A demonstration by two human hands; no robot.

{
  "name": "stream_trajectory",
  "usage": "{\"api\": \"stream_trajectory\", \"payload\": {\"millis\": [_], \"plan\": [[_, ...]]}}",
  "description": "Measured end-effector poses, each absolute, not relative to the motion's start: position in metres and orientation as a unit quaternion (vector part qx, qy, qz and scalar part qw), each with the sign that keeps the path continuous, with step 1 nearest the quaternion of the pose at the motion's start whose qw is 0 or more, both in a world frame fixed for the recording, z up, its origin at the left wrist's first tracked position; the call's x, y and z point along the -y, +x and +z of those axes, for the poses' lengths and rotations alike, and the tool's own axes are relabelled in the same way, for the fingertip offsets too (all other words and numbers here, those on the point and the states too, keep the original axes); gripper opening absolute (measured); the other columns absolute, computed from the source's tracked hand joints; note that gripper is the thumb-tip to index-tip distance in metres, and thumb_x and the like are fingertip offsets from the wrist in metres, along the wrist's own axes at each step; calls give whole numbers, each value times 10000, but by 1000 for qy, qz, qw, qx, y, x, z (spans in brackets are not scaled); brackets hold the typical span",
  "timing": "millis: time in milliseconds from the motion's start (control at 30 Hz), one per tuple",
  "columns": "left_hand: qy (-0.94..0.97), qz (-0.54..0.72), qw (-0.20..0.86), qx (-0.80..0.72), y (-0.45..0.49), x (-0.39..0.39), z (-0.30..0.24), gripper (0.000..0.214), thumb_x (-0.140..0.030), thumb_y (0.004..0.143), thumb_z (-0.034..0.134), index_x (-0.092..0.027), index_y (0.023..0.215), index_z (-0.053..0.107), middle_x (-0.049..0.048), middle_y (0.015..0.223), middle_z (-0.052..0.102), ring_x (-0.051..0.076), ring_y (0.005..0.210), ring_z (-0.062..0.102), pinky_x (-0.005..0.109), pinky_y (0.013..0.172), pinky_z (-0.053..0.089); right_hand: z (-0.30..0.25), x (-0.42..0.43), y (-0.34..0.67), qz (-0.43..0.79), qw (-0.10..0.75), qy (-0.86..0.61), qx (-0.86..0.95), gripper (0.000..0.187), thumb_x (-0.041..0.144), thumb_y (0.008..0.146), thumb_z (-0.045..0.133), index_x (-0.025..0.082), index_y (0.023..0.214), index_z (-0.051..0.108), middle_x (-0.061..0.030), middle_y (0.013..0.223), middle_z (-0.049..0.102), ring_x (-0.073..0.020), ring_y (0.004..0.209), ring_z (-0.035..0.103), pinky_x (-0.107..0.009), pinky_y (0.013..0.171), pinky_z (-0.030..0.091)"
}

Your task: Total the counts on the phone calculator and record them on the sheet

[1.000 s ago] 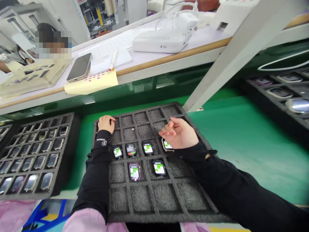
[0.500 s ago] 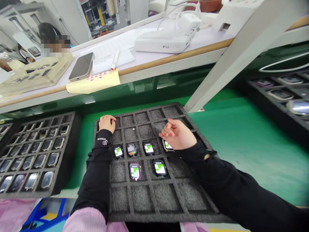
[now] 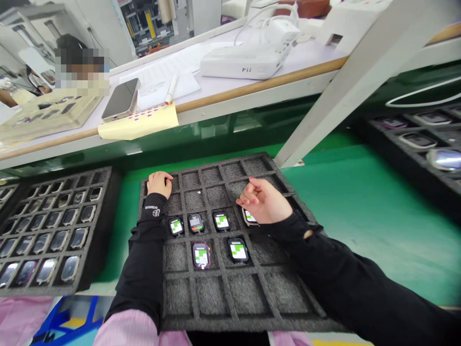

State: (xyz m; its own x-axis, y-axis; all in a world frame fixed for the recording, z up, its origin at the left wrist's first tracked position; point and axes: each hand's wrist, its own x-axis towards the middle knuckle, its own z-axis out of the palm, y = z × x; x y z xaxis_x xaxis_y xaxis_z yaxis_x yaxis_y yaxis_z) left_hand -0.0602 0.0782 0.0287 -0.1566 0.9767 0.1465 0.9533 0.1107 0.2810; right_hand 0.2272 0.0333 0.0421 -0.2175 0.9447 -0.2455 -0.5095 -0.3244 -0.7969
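A dark grey foam tray (image 3: pixel 212 300) with square compartments lies in front of me. My left hand (image 3: pixel 158 184) rests at its far left corner, fingers bent over the rim. Over the tray's right half hovers my right hand (image 3: pixel 264 199), its fingers curled in and nothing visible in them. Below that hand a light-framed smartwatch (image 3: pixel 249 217) is partly hidden. Several other lit watches sit in the middle rows, among them a purple-framed watch (image 3: pixel 201 254), a black watch (image 3: pixel 238 250) and one with a dark text screen (image 3: pixel 196 223).
At left, another foam tray (image 3: pixel 94 230) holds rows of dark-screened watches; a further tray (image 3: pixel 382 154) stands at right. A slanted white post (image 3: pixel 324 103) rises behind my tray. The shelf carries a phone (image 3: pixel 120 98), papers and a power strip (image 3: pixel 245 62). Beyond sits a person.
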Motion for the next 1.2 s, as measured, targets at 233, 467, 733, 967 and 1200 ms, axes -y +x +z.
{"api": "stream_trajectory", "payload": {"millis": [233,467,733,967,1200], "plan": [[650,152,42,-743,-60,-78,30,171,-167,831,497,-275,863,627,16,1099,629,237,1180,452,392,963,389,42,-33,227,718,503,-375,301,373,462,697,649,214,506,447,73,381,290,-96,422,417,-302,567,484],[650,152,42,-743,-60,-78,30,176,-163,832,494,-276,858,627,18,1101,629,241,1179,450,401,967,386,42,-33,226,722,497,-376,299,369,459,689,656,212,506,452,73,377,292,-92,418,415,-294,558,478],[648,158,36,-744,-59,-77,29,164,-166,832,496,-276,846,617,11,1091,630,236,1178,451,395,969,386,40,-34,227,727,490,-375,302,349,461,696,653,218,525,470,74,375,298,-100,417,417,-302,562,482],[651,160,36,-741,-60,-78,28,167,-162,828,502,-277,846,621,12,1083,631,233,1173,455,391,959,394,42,-33,226,739,495,-380,256,338,428,660,692,208,493,497,71,367,312,-87,418,406,-277,562,469],[651,160,37,-741,-61,-78,28,165,-163,829,502,-276,846,621,13,1081,630,235,1172,458,391,961,395,42,-32,225,744,493,-382,240,340,423,667,696,205,490,503,70,361,312,-81,417,405,-263,562,468]]}}
